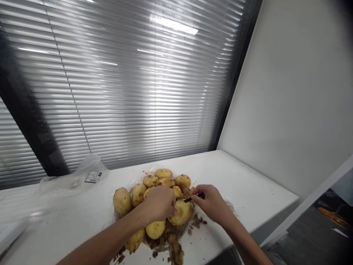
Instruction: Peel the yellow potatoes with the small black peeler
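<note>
My left hand [160, 203] is closed against the left side of a large, pale yellow potato [182, 213], its fingers curled and partly hidden from me. Between the fingers of my right hand [211, 202] is a slim black tool [190, 200], whose tip meets the top of that potato; its exact kind is too small to tell. Around my left hand lie several more potatoes [121, 201], mostly yellow with brown spots. They rest on a clear plastic sheet or bag, among brown peelings [175, 248].
A crumpled clear plastic bag [79, 175] with a printed label lies at the back left of the white table [237, 180]. Blinds [132, 92] stand behind it, and a white wall [298, 92] borders the right. Loose scraps [197, 222] lie right of the pile.
</note>
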### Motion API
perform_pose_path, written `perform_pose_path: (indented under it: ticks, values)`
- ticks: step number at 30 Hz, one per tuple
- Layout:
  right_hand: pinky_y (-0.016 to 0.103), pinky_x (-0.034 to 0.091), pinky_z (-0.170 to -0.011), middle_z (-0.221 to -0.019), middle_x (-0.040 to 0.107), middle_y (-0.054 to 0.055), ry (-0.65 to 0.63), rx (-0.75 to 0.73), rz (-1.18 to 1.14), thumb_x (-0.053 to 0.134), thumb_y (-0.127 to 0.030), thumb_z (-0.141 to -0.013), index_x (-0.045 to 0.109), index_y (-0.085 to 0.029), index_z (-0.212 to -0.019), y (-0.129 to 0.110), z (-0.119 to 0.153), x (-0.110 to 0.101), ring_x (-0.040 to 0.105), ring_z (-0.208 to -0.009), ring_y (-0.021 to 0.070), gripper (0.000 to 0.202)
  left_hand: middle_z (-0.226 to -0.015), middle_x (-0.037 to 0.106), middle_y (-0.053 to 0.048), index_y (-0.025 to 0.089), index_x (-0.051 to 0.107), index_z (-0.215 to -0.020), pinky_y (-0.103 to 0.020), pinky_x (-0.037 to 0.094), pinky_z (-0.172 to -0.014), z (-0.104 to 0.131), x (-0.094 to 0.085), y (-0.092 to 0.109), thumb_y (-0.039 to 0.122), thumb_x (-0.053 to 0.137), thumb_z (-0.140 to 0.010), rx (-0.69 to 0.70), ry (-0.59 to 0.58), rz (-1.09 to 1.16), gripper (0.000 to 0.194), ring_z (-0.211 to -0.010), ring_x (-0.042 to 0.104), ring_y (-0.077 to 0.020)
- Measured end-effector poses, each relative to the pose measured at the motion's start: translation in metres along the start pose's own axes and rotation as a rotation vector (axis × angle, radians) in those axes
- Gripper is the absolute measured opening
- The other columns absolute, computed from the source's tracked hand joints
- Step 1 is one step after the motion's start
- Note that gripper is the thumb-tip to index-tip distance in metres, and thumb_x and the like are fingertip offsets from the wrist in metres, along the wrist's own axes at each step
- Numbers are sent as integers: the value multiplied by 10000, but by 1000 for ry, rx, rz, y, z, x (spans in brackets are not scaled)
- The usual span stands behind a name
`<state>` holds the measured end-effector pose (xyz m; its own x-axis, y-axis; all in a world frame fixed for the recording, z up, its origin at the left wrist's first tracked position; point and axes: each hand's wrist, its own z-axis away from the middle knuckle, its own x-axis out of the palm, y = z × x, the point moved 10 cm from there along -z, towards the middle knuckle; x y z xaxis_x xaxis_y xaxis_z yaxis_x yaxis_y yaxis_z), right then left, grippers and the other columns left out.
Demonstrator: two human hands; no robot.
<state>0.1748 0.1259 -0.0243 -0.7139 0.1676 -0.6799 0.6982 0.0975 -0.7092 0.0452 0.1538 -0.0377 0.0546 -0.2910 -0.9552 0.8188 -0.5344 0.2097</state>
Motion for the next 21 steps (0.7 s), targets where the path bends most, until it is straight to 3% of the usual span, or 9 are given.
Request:
perform_pose_path:
  ticks: [2,6,11,14,19,21]
  values:
    - [224,400,-547,-647,709,23,-43,-20,-7,497,-154,-688,685,-175,-638,-4,2,4,626,-611,168,196,-519,502,1,150,518,-510,-265,323,-586,0,1,0,311,743,-714,4,-9,3,344,-600,512,-139]
    - [236,395,-561,-640,702,36,38,8,110,501,-142,-683,681,-175,-621,-2,0,-3,619,-614,176,193,-525,525,-4,149,508,-498,-266,322,-569,1,1,1,316,731,-731,-6,-23,-3,363,-580,494,-133]
    - [219,400,-556,-647,709,19,-66,-15,1,512,-143,-671,688,-169,-623,-1,-1,8,622,-619,163,184,-533,550,8,160,538,-521,-253,308,-560,2,-1,1,333,747,-719,3,1,-4,336,-577,486,-119]
    - [237,402,-578,-642,708,31,24,27,87,517,-157,-674,699,-162,-634,3,-1,-4,616,-618,172,186,-546,561,2,156,524,-510,-263,317,-564,1,0,1,336,746,-718,3,-1,-2,353,-585,503,-132]
    - [226,389,-558,-638,700,19,-61,-33,5,506,-151,-671,691,-166,-633,-3,2,1,605,-610,161,189,-592,586,-8,168,569,-545,-290,355,-622,1,1,0,325,742,-722,-10,-11,-10,293,-643,537,-159]
    - [235,385,-563,-632,696,23,-15,-18,52,505,-156,-685,691,-164,-640,0,3,-4,602,-604,165,192,-581,577,-7,165,564,-538,-284,350,-622,1,0,0,332,742,-721,-6,-2,-8,304,-642,534,-155]
